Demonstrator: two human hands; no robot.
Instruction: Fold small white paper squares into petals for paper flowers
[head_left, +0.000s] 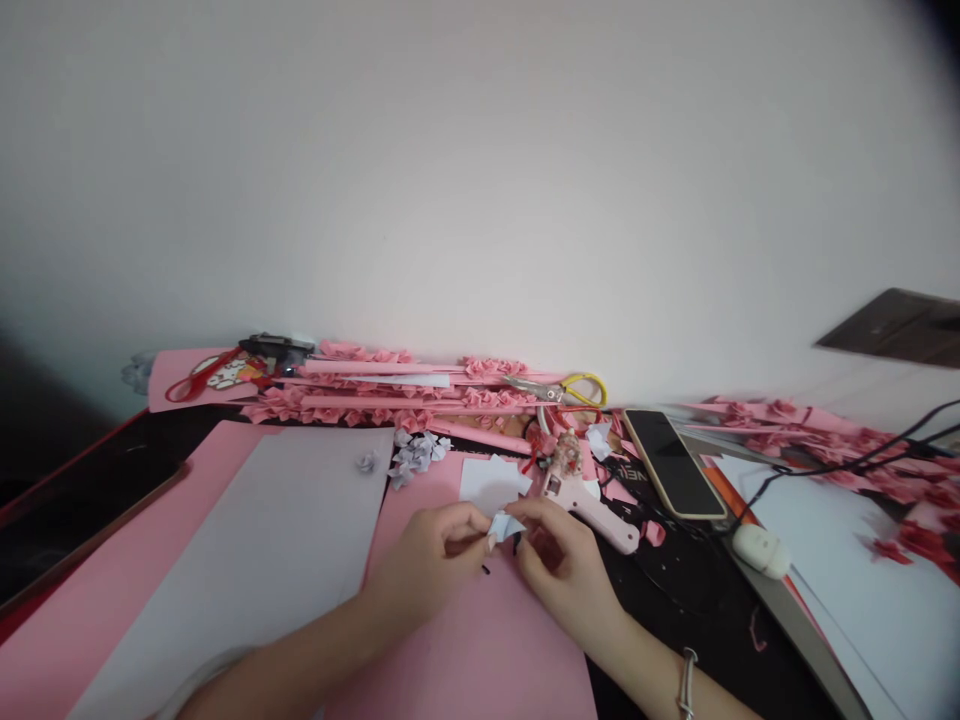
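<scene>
Between my two hands is a small piece of folded pale bluish-white paper (505, 527). My left hand (431, 560) pinches its left edge with thumb and fingertips. On the other side, the fingertips of my right hand (566, 565) are closed on its right edge. A small dark bit shows by my right fingertips; I cannot make out what it is. Beneath both hands lies a sheet of pink paper (480, 660). Just beyond them are white paper squares (491, 483) and a pink glue gun (600, 515). Several folded pale paper flowers (420, 455) sit to the left.
Pink paper flower stems (352, 405) lie along the wall, with yellow-handled scissors (581, 390) on top. To the right are a phone (675, 465), a white earbud case (760, 551) and black cables (847, 465). A large white sheet (262, 560) covers the left side.
</scene>
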